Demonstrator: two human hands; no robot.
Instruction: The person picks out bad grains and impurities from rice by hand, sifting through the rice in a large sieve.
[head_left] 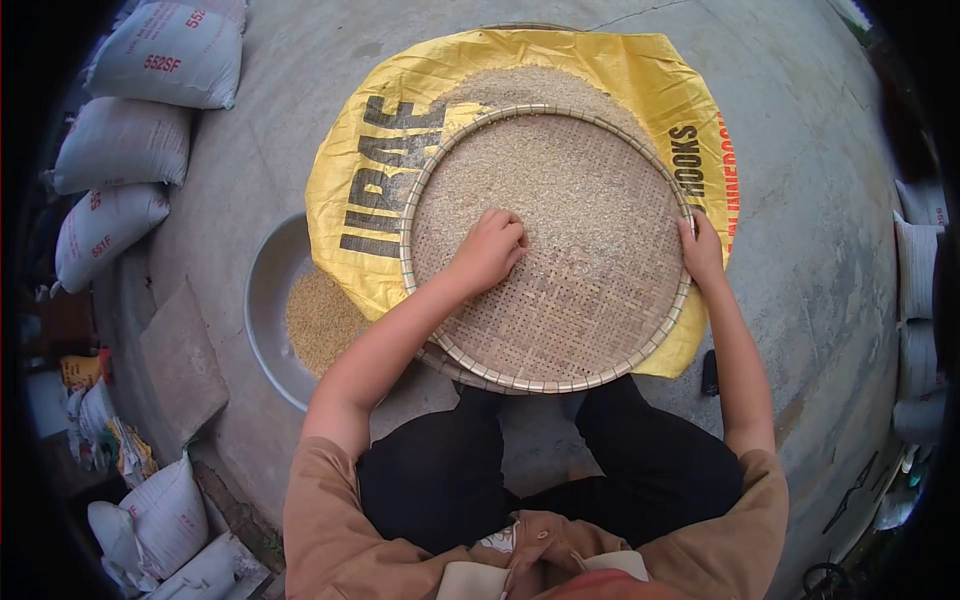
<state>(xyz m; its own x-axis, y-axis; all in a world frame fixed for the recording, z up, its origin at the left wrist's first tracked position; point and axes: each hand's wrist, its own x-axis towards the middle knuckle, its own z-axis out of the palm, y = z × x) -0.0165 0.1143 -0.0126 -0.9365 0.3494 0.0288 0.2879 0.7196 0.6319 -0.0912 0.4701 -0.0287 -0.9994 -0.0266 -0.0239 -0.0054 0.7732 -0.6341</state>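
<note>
A round woven winnowing tray [570,340] lies in front of my knees, its far part spread with pale grain [550,170]. My right hand [703,250] grips the tray's rim on the right side, thumb inside the edge. Over the middle of the tray, at the near edge of the grain, is my left hand [490,250]. Its fingers are curled together in a pinch; whatever is between them is too small to make out. Beneath the tray is a yellow printed woven sack [350,180], with more grain [520,85] heaped beyond the rim.
On the left, a metal basin [262,310] holds golden grain [325,320], partly behind my left forearm. Filled white sacks [165,60] line the far left, and more sacks [918,270] stand at the right edge. A small dark object [710,373] lies on the concrete floor [800,330].
</note>
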